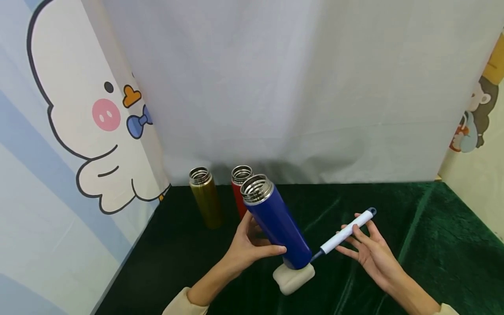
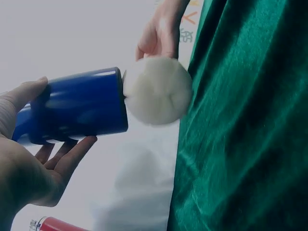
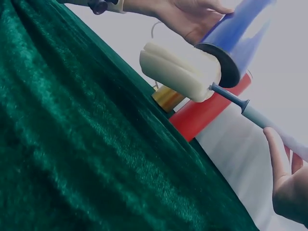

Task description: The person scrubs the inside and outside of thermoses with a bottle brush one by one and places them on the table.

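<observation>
My left hand [image 1: 249, 246] grips a blue thermos bottle [image 1: 278, 223] around its side. The bottle is tilted, its steel mouth uncapped and leaning up to the left, its dark base [image 3: 222, 65] low on the right. My right hand [image 1: 372, 253] holds a bottle brush by its white handle [image 1: 341, 236], between thumb and fingers. On the brush's thin dark stem sits a cream sponge head [image 1: 293, 279], which is right at the bottle's base, on the outside. In the left wrist view the sponge head [image 2: 159, 91] shows end-on beside the base.
Behind the left hand stand a gold bottle [image 1: 206, 199] and a red bottle [image 1: 239, 188], both uncapped; the blue bottle partly hides the red one. Dark green velvet cloth [image 1: 393, 205] covers the table. A white curtain [image 1: 295, 87] hangs along the back.
</observation>
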### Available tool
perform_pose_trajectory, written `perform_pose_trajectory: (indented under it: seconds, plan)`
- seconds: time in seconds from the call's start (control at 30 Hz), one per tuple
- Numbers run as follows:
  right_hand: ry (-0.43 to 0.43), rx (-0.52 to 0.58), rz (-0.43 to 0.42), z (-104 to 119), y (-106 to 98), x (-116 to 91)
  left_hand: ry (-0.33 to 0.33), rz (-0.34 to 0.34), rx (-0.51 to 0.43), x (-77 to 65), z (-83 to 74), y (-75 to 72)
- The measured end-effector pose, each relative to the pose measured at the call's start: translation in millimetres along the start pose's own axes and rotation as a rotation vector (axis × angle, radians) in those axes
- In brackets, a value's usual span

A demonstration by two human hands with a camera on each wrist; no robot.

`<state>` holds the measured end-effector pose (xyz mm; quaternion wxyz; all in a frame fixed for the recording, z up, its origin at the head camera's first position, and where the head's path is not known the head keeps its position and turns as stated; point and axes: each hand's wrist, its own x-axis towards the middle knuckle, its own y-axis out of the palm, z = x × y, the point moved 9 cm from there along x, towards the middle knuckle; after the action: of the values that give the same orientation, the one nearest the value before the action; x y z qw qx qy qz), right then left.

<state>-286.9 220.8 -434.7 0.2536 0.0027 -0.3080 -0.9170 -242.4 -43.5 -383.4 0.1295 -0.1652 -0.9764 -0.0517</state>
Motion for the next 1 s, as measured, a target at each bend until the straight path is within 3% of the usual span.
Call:
perform_pose_trajectory:
  seconds: [0.27,0.5,0.7,0.87,1.0]
  plan:
    - [-0.002,0.014,-0.043,4.5,-19.8,-5.8,-0.052,-0.016,0.077,-7.8,7.2,-12.3]
    - [0.027,0.04,-0.1,0.3,-31.3,-5.3,-0.078,-0.004,0.076,-9.0,8.9,-9.3]
    - [0.086,-0.017,-0.13,-9.2,-29.3,-2.2,-0.022,0.012,0.077,-3.4,2.2,-0.4]
    - [0.106,-0.059,-0.168,-7.8,-35.7,-4.7,0.044,0.002,0.164,-2.0,-1.5,-0.7]
    - [0.136,-0.068,-0.194,-4.7,-45.1,-8.7,0.046,-0.024,0.248,-3.7,0.0,-5.9]
